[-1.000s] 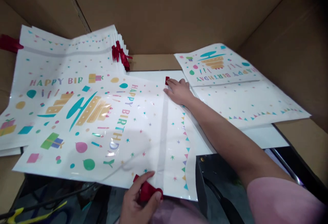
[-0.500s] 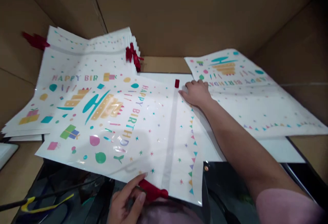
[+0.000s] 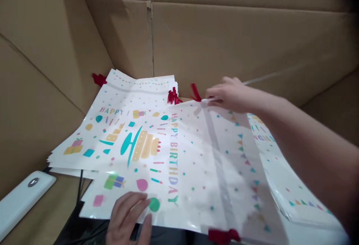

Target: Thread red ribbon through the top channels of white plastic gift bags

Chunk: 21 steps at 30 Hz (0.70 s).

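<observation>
A white drawstring gift bag, printed with HAPPY BIRTHDAY, a cake and balloons, lies flat before me. Its far edge is pinched in my right hand, close to a red ribbon end, and that side is slightly raised. My left hand rests at the near edge, fingers over the green balloon print and thumb apart from them. Another red ribbon sticks out at the near edge. Behind on the left is a stack of like bags, with bunched red ribbons.
Cardboard walls enclose the left, back and right. A white device with a round button lies at the left. More printed bags are at the right, partly behind my right forearm. Dark material shows below the near edge.
My right hand has gone from lying on the bag to gripping and lifting its far edge. My left hand has let go of the near red ribbon and moved left along the edge. The view has shifted.
</observation>
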Tool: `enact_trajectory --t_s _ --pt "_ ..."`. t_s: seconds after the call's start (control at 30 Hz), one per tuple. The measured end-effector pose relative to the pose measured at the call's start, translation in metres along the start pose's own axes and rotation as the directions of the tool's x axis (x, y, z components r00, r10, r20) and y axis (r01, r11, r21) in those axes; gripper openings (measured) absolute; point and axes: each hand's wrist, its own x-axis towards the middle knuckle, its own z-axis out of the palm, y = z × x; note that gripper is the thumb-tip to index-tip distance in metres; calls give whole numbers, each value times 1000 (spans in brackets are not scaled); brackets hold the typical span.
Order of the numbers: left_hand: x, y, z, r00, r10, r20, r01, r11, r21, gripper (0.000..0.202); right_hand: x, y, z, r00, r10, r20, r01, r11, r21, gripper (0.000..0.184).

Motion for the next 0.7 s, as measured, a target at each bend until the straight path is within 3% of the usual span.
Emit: enact_trajectory --t_s 0.1,0.2,0.3,0.37,0.47,0.57,0.7 --pt "21 -17 12 993 -21 116 0 983 181 29 101 -12 -23 989 -142 29 145 956 -255 19" --pt "40 -29 22 962 7 273 -99 940 325 35 191 -54 -30 942 -272 -195 194 919 -344 46" --pt "56 -39 30 928 0 374 -158 906 392 45 234 -114 -27 906 -246 -344 155 950 -271 43" --pt "62 -43 35 912 -14 409 -171 896 411 53 231 -149 -17 892 -238 -385 161 962 -222 42" --pt "63 -44 46 904 -25 427 -176 888 425 62 190 -179 12 898 -226 -376 195 974 -120 36" --pt "60 -41 57 914 -70 399 -133 879 458 61 128 -185 53 954 -176 -241 182 983 3 23" --pt "59 -42 63 915 -149 375 -61 868 494 58 50 -172 92 985 -115 -127 130 984 118 20"
